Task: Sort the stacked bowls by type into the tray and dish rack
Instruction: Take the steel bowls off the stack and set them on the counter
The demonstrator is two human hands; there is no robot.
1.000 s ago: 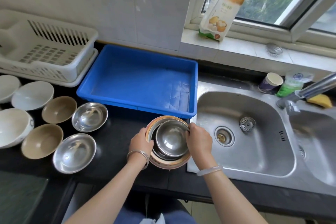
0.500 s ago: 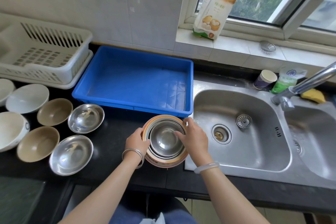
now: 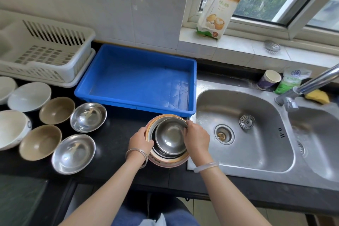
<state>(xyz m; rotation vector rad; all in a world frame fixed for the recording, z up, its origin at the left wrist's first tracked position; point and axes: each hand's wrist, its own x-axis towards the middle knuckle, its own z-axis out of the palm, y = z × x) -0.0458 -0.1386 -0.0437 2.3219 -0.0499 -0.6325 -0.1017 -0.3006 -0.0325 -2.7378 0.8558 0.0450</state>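
A stack of nested bowls stands on the black counter just in front of the blue tray (image 3: 139,77). Its outer bowl (image 3: 166,162) is orange and cream. A small steel bowl (image 3: 170,135) sits tilted on top. My right hand (image 3: 197,137) grips the steel bowl's right rim. My left hand (image 3: 140,140) holds the left rim of the orange bowl. The blue tray holds nothing. The white dish rack (image 3: 45,55) stands at the back left, also with nothing in it.
Left of the stack lie two steel bowls (image 3: 73,153), two tan bowls (image 3: 39,142) and several white bowls (image 3: 29,96). A steel double sink (image 3: 244,132) with a tap (image 3: 311,83) is on the right. A paper cup, a sponge and a flour bag stand behind.
The steel bowl has tilted and lifted a little out of the stack under my right hand. My left hand has stayed on the orange bowl's rim.
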